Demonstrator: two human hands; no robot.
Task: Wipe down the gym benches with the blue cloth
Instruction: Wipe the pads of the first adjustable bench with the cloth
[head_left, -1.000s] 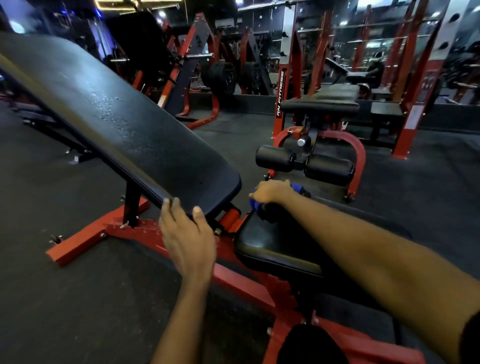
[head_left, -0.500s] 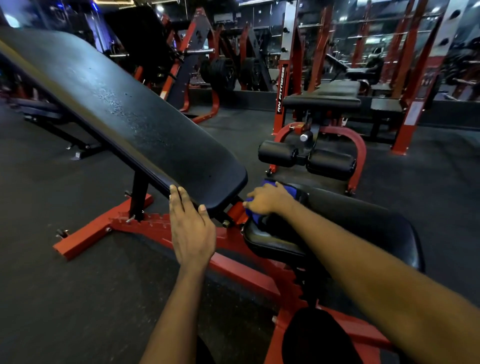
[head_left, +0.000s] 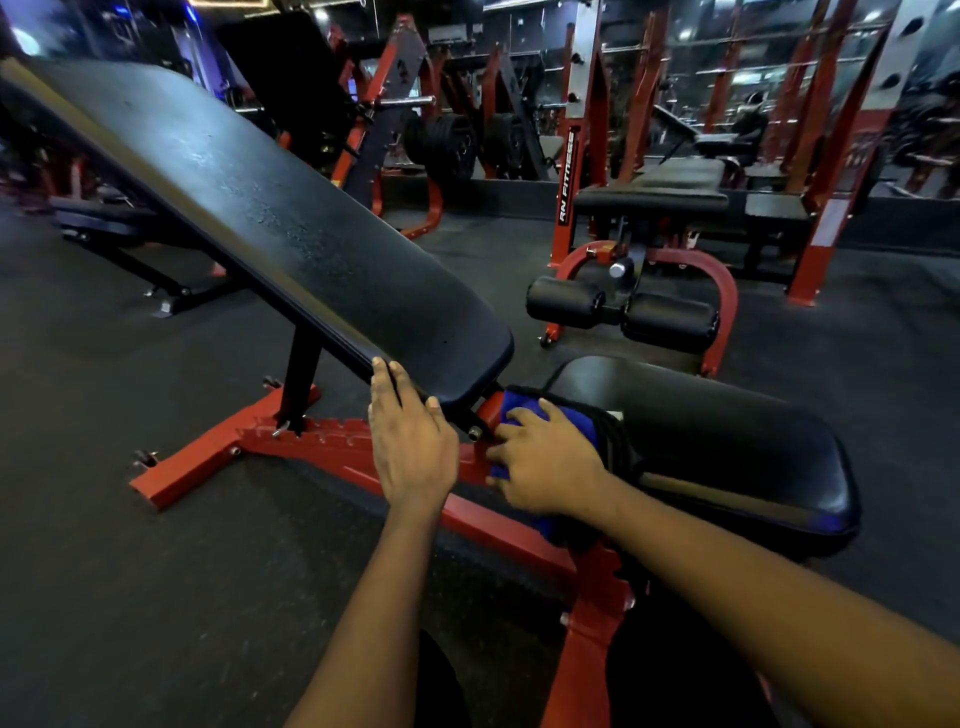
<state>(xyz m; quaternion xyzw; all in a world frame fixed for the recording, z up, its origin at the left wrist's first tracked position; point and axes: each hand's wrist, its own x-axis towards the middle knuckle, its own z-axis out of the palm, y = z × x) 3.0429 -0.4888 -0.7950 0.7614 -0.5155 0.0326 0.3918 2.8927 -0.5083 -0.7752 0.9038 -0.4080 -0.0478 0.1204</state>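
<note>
Two bare hands in view, both low at the hinge of the near bench. Left hand (head_left: 410, 447) lies flat with fingers straight and close together, tips resting on the lower side edge of the inclined black backrest pad (head_left: 270, 218), gripping nothing. Right hand (head_left: 545, 467) is spread over the blue cloth (head_left: 511, 404), fingers laid out and pressing it down, not bunched round it. Cloth sits on the narrow end of the black seat pad (head_left: 727, 441), right at the gap between seat and backrest, draped over that end, with a blue fold showing below the wrist too. Part of the cloth is hidden under the palm. Hands are near each other but apart. Backrest tilts up toward the far left. Red frame (head_left: 208, 462) runs under both pads on the dark floor (head_left: 130, 571). Beyond the seat, a pair of black roller pads (head_left: 566, 301) on a red curved base. Farther back, another flat bench (head_left: 654, 197) by a red upright (head_left: 576, 171) with white lettering, and black weight plates (head_left: 449, 145) on a rack.
</note>
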